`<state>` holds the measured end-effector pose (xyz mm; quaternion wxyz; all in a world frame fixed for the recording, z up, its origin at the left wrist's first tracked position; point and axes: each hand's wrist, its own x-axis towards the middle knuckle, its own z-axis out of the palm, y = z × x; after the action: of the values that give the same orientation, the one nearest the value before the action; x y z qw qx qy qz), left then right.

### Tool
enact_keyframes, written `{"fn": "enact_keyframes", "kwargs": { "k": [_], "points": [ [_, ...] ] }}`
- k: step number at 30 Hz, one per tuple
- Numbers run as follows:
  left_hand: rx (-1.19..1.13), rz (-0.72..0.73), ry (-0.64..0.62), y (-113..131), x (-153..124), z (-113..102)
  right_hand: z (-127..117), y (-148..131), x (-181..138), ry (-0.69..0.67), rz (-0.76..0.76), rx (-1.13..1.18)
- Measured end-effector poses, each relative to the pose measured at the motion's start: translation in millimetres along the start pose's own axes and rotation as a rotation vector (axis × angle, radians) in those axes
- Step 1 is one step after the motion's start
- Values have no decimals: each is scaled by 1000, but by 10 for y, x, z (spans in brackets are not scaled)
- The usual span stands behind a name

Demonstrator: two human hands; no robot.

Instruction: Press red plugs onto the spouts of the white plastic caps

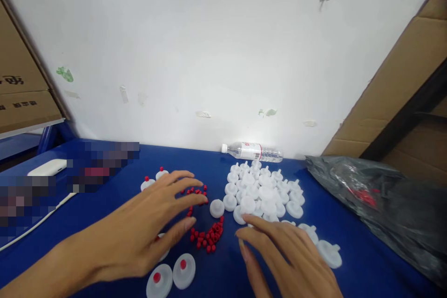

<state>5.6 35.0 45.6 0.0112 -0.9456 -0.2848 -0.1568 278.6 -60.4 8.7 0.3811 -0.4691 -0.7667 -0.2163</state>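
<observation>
Over the blue table (195, 163), left hand (153, 216) and right hand (288, 251) slant inward, grips spread.

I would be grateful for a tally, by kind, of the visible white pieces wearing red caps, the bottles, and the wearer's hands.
Capped white pieces: 5, one mostly hidden by the left hand
Bottle: 1
Hands, left and right hand: 2
Total: 8
</observation>
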Motion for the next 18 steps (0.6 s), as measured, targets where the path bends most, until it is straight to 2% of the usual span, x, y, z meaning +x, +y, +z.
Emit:
{"fn": "enact_keyframes", "kwargs": {
  "k": [5,9,18],
  "points": [
    [89,139,-103,169,-32,137,4,97,-33,-51,-20,-2],
    [81,181,-45,198,14,188,16,79,-35,-63,2,68],
    [-6,158,63,107,-55,251,28,98,-62,-84,-8,67]
  ]
}}
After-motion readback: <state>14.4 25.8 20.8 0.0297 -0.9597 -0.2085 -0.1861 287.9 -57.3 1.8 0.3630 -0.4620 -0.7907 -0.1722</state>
